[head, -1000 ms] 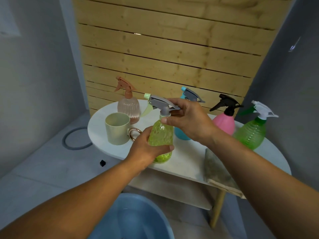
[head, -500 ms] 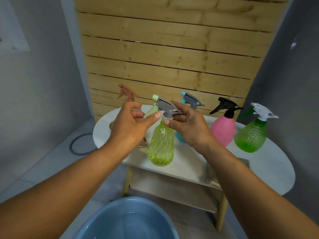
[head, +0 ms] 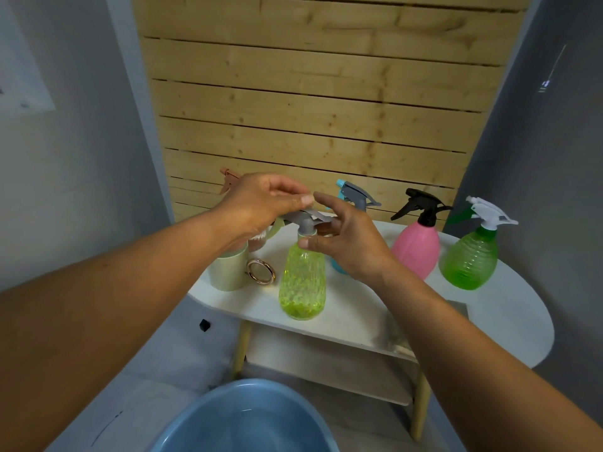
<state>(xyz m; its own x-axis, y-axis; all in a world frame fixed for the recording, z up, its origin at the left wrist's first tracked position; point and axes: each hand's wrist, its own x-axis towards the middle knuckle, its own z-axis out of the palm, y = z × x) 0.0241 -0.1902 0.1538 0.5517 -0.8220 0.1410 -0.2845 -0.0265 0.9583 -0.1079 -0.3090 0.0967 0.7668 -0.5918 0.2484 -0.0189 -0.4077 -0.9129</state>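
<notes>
**Five spray bottles share a white bench**

A white oval bench (head: 509, 324) stands on pale wooden legs, a lower shelf (head: 326, 370) beneath its top; near the front edge a yellow-green spray bottle (head: 301, 282) stands upright; just to its left sits a cream mug (head: 226, 272) with a gold ring handle; behind the mug, a peach-triggered bottle (head: 228, 179), mostly hidden; to the right, a blue bottle (head: 355, 195), a pink bottle (head: 416, 252) and a green bottle (head: 470, 262); a speckled mat (head: 399, 336) lies at the front edge.
</notes>
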